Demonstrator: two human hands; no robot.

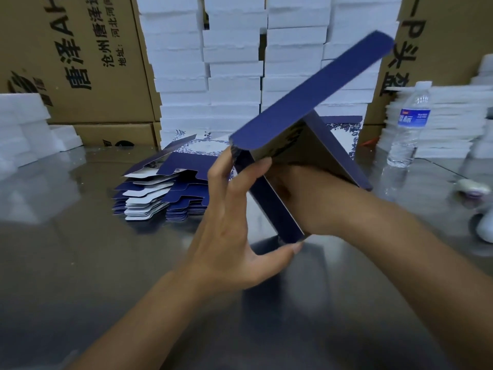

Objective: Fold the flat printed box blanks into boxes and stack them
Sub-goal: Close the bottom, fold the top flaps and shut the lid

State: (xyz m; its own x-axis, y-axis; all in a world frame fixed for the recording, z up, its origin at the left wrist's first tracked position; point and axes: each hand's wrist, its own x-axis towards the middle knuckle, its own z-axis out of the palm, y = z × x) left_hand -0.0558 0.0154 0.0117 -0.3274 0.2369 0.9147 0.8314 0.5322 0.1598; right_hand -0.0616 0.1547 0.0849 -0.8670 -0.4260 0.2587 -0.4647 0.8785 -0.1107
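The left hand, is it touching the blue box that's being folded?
Touching. In the head view the left hand grips the blue box: its fingers curl over the box's corner edge and the thumb presses under the lower end.

A glossy grey table [80, 263] carries flat box blanks [162, 193], a water bottle [409, 124], white foam stacks [232, 76] and cardboard cartons [80, 62].

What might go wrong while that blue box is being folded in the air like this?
The half-folded box is held above the table by both hands, with the right hand inside it, so a panel might crease crookedly. Its long flap swings near the water bottle and might knock it over. The left hand sits close to the pile of flat blanks, which could slide.
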